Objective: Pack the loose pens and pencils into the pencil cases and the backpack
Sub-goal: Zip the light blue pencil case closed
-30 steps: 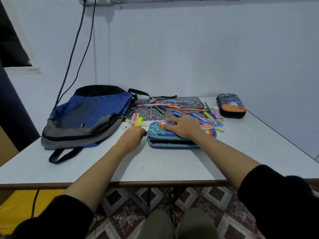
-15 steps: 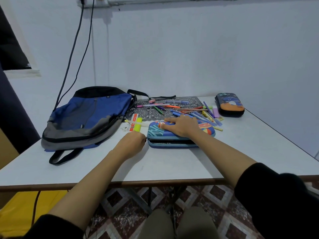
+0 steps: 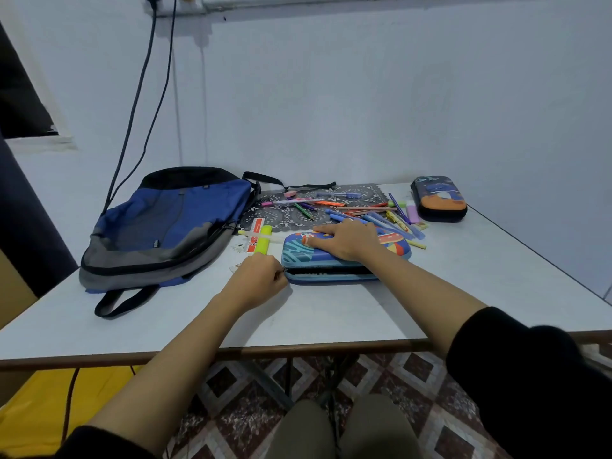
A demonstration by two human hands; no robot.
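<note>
The fingers (image 3: 276,271) of the left hand (image 3: 256,279) are curled into a closed pinch at the near left corner of the blue pencil case (image 3: 344,258), approx. where the zip line ends; the zip pull itself is too small to be made out. The left forearm is stretched forward over the worktop (image 3: 331,313), wrist low, sleeve pushed up. The right hand (image 3: 347,240) is laid flat on the case lid, fingers spread and extended to the left, nothing gripped, only pressed down. The right forearm is brought in diagonally from the right. A dark gap is seen along the near side of the case, so it is part open. Loose pens and pencils (image 3: 364,212) are scattered just behind the case, partly on a dark patterned mat (image 3: 281,215). A second pencil case (image 3: 438,198), dark w. orange, is lying closed at the far right. The backpack (image 3: 165,226) is lying flat at the left, well apart from the hands. A yellow highlighter (image 3: 263,240) is lying between backpack and blue case.
</note>
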